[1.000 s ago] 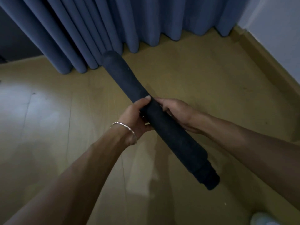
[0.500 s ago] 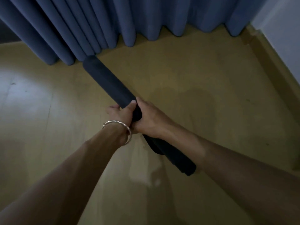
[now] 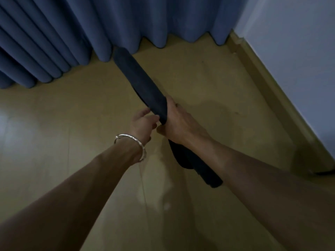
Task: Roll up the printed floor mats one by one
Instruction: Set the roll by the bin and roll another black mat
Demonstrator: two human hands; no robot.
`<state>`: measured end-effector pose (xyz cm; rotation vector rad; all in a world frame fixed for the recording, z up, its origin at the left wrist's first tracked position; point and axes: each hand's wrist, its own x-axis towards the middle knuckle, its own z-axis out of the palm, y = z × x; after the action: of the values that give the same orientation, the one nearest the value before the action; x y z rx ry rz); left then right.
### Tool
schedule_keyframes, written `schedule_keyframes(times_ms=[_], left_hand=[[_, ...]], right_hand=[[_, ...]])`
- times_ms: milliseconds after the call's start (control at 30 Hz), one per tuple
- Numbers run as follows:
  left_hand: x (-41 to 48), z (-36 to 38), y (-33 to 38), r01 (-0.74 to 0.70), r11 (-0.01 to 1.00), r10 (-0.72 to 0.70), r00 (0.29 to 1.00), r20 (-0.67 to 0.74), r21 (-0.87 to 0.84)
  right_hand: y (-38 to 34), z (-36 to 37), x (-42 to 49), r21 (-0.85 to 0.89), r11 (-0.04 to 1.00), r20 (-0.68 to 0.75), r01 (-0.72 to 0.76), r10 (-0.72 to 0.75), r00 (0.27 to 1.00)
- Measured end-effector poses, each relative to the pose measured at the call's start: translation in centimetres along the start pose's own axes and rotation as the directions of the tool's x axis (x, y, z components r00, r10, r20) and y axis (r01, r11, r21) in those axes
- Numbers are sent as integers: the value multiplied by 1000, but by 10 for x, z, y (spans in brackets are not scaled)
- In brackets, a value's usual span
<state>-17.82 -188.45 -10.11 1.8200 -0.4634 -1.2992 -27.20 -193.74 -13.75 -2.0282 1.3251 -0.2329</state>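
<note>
A dark rolled-up floor mat [image 3: 143,84] hangs in the air as a long tube, running from the curtain's hem down toward me. My right hand [image 3: 178,122] is wrapped around its middle from the right. My left hand [image 3: 142,122], with a silver bangle on the wrist, pinches the roll's edge just left of the right hand. The near end of the roll [image 3: 208,175] sticks out below my right forearm, with a loose flap bulging beside it. No print shows on the mat's outer side.
Blue pleated curtains [image 3: 90,29] hang along the far side down to the yellowish floor [image 3: 54,133]. A pale wall [image 3: 299,51] with a skirting board [image 3: 272,91] runs along the right. A dark object's edge [image 3: 324,172] shows at the far right.
The roll has swung so its far end sits more to the right under the curtain. My hands have stayed together at its middle, and my left thumb has come off the top.
</note>
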Motion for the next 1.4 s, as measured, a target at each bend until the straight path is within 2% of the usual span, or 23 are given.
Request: schedule_keyframes(times_ms=[67,133,233,333,467,567,833,1000,1200,1400], left_hand=[[3,22,0,-57,989,42,993,108,139],[5,40,1,-117,958,70,981,183,263],[5,55,-2,-185,895,88,965,246,406],[4,58,-9,-208,852,69,954,291,481],[4,63,-14,-212,832,32,941,338,513],[2,79,-15,-232,828,13,918,396,510],[-10,119,-14,-291,806,-17,858,513,514],[-7,111,-20,-293,775,-28,868,495,559],[-6,124,-24,-291,761,-48,867,496,581],[-15,148,-23,-342,738,-54,829,557,581]], right_hand=[[23,-9,4,-27,1000,-32,-12,11,999],[51,-19,8,-129,990,-57,-50,43,997],[97,-42,12,-310,942,-50,-132,123,991],[141,-71,8,-361,907,-91,-219,200,976],[179,-91,-2,-488,812,-192,-322,260,946],[191,-88,-8,-518,773,-213,-365,297,931],[215,-97,-17,-605,696,-301,-386,248,921],[238,-111,-30,-598,598,-363,-534,392,845],[236,-112,-31,-711,447,-360,-542,432,827],[228,-107,-29,-725,406,-346,-557,484,804]])
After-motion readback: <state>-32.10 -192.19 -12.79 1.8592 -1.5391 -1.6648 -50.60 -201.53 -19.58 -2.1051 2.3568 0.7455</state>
